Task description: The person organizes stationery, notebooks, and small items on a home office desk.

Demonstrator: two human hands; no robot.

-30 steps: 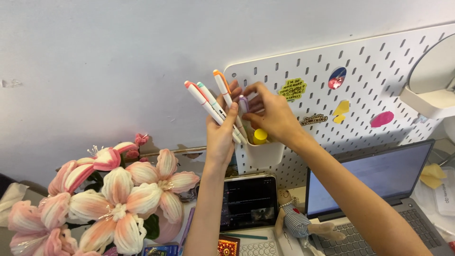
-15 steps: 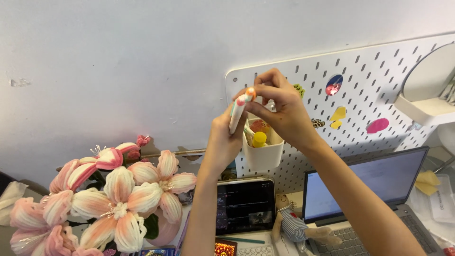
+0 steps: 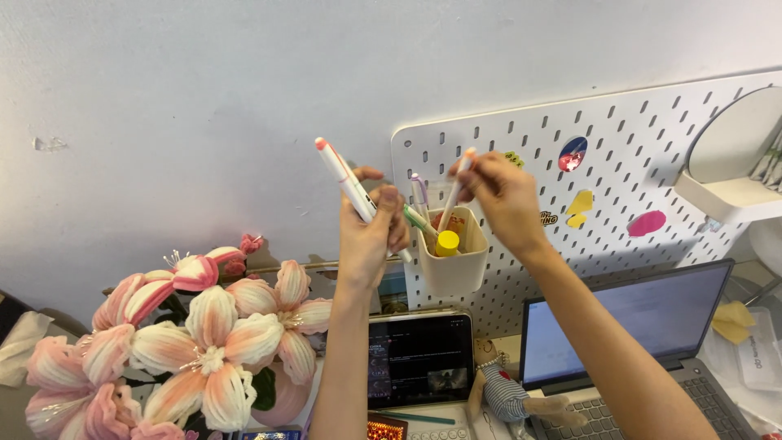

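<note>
1. White cup [image 3: 453, 262] hangs at the pegboard's [image 3: 652, 114] lower left corner; your right hand [image 3: 503, 195] pinches an orange-capped pen [image 3: 454, 194] by its top, tip already inside the cup rim.
2. Your left hand [image 3: 368, 236] is closed round a coral-capped pen [image 3: 349, 184] that sticks up and left, clear of the cup; a green-tipped pen [image 3: 417, 220] pokes out of that fist toward the cup's left edge.
3. Risk: the cup looks crowded — lilac pen [image 3: 419, 192] and yellow cap [image 3: 446, 243] sit in it. Push down hard and you could jam against them, or lever the cup off its hooks.
4. Risk: the left grip holds more than one pen; loosen it and one likely drops onto the tablet [image 3: 421, 357] or laptop [image 3: 643, 342] below.
5. Risk: your left forearm passes close by the pink flowers [image 3: 204, 342]; a sideways move could knock them.
6. Stickers on the pegboard: round blue-and-red near the top middle, yellow blob below it, pink oval further right, small dark lettered strip by your right wrist, green one mostly hidden behind your fingers.
7. Yellow sticky notes [image 3: 733, 316] sit at the desk's right edge.
</note>
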